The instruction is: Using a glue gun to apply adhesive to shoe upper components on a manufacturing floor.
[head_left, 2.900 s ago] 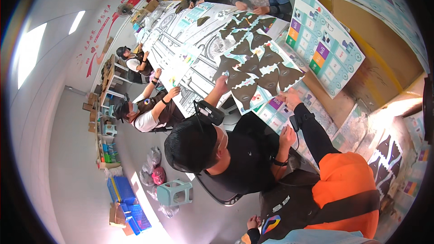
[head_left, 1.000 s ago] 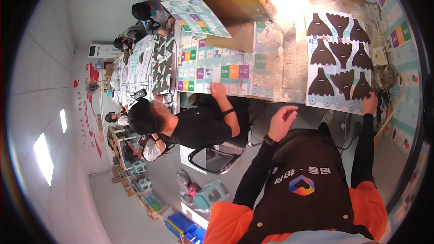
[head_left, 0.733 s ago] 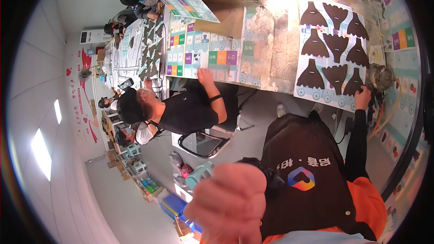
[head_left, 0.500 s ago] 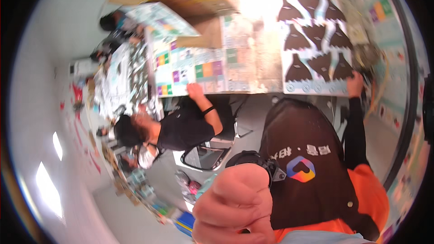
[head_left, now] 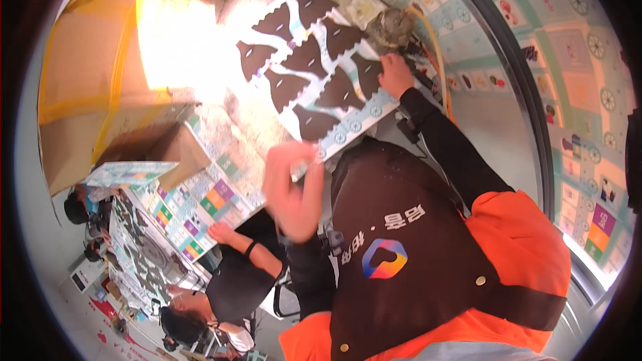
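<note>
A person in a dark apron [head_left: 401,241] over orange sleeves bends over a desk [head_left: 254,113] strewn with printed sheets. The right hand [head_left: 396,75], at about one o'clock in the frame, rests on the right edge of a pale sheet of dark brown scalloped shapes [head_left: 314,67], fingers [head_left: 386,67] laid flat on the paper rather than curled around it. The left hand [head_left: 292,190], near the centre, hangs blurred just below the sheet's lower edge with its fingers [head_left: 284,157] spread loose; whether it touches the sheet cannot be told. A grey tangled clump [head_left: 391,27] lies just beyond the right hand. A cardboard box [head_left: 100,73] fills the ten o'clock side under bright glare. At about eight o'clock, a co-worker [head_left: 234,281] in black presses a hand [head_left: 221,232] on a sheet of coloured squares [head_left: 207,200].
</note>
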The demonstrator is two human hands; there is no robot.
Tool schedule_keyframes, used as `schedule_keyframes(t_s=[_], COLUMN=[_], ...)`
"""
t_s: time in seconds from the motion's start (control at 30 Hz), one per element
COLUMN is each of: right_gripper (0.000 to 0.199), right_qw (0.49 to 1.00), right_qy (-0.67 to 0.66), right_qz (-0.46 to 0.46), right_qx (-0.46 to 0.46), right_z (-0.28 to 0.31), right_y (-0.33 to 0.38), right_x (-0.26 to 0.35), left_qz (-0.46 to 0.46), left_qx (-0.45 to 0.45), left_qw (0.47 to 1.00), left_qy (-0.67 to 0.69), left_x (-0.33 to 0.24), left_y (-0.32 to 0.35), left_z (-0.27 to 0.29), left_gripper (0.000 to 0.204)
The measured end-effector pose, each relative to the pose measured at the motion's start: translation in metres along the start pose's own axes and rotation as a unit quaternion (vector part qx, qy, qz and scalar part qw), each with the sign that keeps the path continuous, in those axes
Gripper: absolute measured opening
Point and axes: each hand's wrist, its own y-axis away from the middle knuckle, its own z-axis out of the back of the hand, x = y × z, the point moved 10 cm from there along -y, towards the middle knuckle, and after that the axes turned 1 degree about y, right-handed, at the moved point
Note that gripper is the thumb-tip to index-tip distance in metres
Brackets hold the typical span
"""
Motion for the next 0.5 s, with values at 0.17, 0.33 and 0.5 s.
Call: schedule_keyframes(t_s=[0.17, 0.33, 0.5], right_gripper=[0.043, 0.05, 0.069], right_qw=[0.993, 0.997, 0.985], right_qy=[0.059, 0.022, 0.114], right_qz=[-0.009, -0.049, -0.118], right_qx=[0.101, 0.046, 0.06], right_z=[-0.009, 0.033, 0.038], right_y=[-0.011, 0.012, 0.018], right_x=[0.031, -0.024, -0.086], left_qz=[0.186, 0.078, -0.047], left_qx=[0.105, 0.162, 0.182], left_qw=[0.971, 0.969, 0.958], left_qy=[-0.106, -0.17, -0.217], left_x=[0.226, 0.235, 0.227], left_y=[0.069, 0.044, -0.005], left_z=[-0.113, -0.199, -0.265], left_gripper=[0.029, 0.036, 0.053])
